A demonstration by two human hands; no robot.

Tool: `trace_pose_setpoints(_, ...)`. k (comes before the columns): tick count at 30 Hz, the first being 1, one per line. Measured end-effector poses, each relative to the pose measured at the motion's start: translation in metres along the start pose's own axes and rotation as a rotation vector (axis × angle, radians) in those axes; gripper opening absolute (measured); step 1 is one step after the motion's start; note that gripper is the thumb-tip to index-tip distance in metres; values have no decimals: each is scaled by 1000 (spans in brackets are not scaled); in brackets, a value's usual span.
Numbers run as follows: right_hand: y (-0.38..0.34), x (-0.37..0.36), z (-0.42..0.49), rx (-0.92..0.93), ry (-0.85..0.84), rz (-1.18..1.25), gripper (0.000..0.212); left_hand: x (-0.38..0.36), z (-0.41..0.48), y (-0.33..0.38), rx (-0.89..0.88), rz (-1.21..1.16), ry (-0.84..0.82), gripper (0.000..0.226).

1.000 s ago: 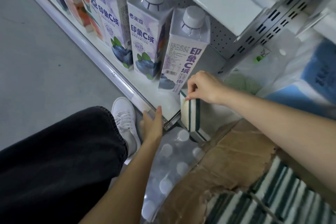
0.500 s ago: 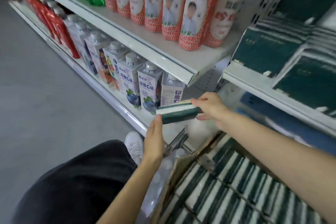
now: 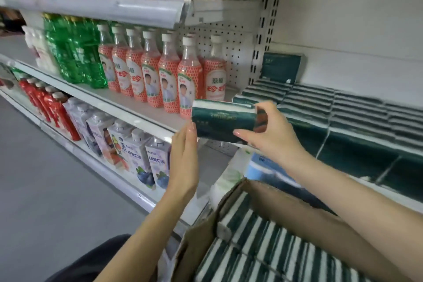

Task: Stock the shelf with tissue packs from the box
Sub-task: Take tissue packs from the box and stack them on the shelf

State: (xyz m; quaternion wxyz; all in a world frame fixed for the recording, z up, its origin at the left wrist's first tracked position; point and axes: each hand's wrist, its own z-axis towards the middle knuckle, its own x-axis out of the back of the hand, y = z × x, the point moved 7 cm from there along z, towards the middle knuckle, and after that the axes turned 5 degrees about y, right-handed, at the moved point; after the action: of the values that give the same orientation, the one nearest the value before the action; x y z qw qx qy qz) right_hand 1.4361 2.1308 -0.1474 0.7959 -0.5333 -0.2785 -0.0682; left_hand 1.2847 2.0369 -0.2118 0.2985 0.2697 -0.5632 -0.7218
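the right hand (image 3: pixel 267 135) pinches one dark green tissue pack (image 3: pixel 223 121) by its right end, fingers over the top and thumb beneath, so the long body sticks out leftward from the grip and lies level. the left hand (image 3: pixel 185 155) is flat, its straight fingertips touching the pack's far end opposite the grip. it looks like a steadying touch, not a hold, to square the pack before it goes in.

the pack is in the air, above and ahead of the box (image 3: pixel 229 208), which sits below the right forearm with its flap turned out. the striped packs in the box (image 3: pixel 274 254) stand on edge, tight together, so each can be drawn up one at a time.

just beyond the grip, up and to its right, the shelf (image 3: pixel 398 199) already carries stocked packs (image 3: pixel 320 103) lying flat in rows and layers. the held pack's flat attitude matches theirs, so it should slide on top or alongside with little turning. one pack at the back stands upright against the wall.

left of the grip, orange-labelled bottles (image 3: pixel 169 80) stand close to the pack's free end. judging from this, the step in hand is carrying the pack to the shelf. the move wants a swing to the right, away from those bottles. many packs remain, so the task seems far from finished
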Motion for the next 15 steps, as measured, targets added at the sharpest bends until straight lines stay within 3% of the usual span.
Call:
trace_pose_setpoints(5,5,30,29,110,122,-300,47,-42,26,12,27,-84,-137,70)
trace_pose_setpoints(12,19,26,51,212,229,-810,56,-67,49,-31,63,-95,-230,69)
trace_pose_setpoints(15,26,21,59,216,224,-987,65,-73,61,-45,97,-92,-249,55)
